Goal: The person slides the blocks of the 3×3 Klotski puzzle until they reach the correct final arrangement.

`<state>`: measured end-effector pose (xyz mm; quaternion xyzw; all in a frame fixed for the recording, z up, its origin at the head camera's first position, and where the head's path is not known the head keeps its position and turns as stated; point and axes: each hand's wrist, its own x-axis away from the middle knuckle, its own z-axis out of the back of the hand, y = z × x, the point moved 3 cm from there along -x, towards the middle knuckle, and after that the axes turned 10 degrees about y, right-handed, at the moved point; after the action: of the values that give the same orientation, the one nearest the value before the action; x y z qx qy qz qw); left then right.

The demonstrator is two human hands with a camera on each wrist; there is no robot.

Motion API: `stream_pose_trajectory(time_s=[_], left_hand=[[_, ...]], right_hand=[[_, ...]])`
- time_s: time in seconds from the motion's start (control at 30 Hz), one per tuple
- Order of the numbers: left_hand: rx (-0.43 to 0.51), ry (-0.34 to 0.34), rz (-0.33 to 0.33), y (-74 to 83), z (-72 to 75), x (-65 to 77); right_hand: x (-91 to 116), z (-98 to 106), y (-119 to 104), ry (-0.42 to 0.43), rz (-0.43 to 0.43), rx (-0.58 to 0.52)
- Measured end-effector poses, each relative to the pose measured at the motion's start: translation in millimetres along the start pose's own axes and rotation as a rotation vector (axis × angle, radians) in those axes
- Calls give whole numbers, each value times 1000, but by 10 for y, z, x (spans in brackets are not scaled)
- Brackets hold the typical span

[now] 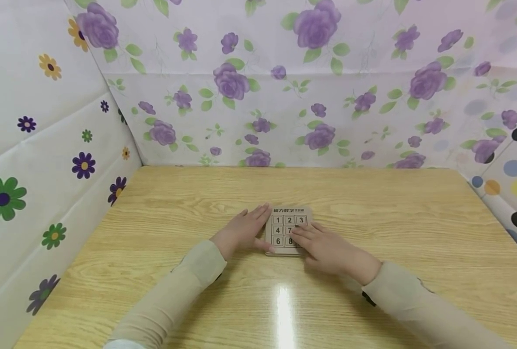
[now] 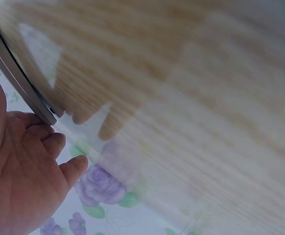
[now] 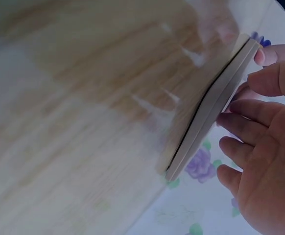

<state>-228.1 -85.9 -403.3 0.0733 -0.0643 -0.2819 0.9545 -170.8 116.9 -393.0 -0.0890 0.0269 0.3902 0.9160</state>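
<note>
A number sliding puzzle (image 1: pixel 278 251) lies flat on the wooden table, numbered tiles in its frame and printed characters along the top. Tiles 1, 2, 3, 4, 7, 6 and 8 show at least partly; the right hand hides the lower right. My left hand (image 1: pixel 243 230) holds the left side, thumb near the bottom edge and fingers at the upper left corner. With extended fingers, my right hand (image 1: pixel 330 246) touches the tiles right of the 7. Both wrist views show the puzzle's edge (image 2: pixel 20 73) beside the palms: left hand (image 2: pixel 25 171), right hand (image 3: pixel 270 147).
The wooden table (image 1: pixel 188 198) has a glossy surface with a bright reflection near its front. Behind it hangs a purple-flowered cloth (image 1: pixel 241 121). A cloth with separate flowers (image 1: pixel 44 145) stands at the left, and a dotted cloth (image 1: pixel 511 189) at the right.
</note>
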Motion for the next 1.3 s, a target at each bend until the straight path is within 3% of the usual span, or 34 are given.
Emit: stream_pose_trajectory(time_s=[0.27,0.5,1.07,1.3], left_hand=[[-7,7,-6,0,7,-16],[-6,6,8,-16,28,-4],[-8,0,3,11,-5,-2],[-10,-4,5,11,-8,-7]], right_hand=[[128,20,-13,32,54,68],[265,62,-40,15,44,60],[145,54,164,37,8,27],[108,54,125,21,25,62]])
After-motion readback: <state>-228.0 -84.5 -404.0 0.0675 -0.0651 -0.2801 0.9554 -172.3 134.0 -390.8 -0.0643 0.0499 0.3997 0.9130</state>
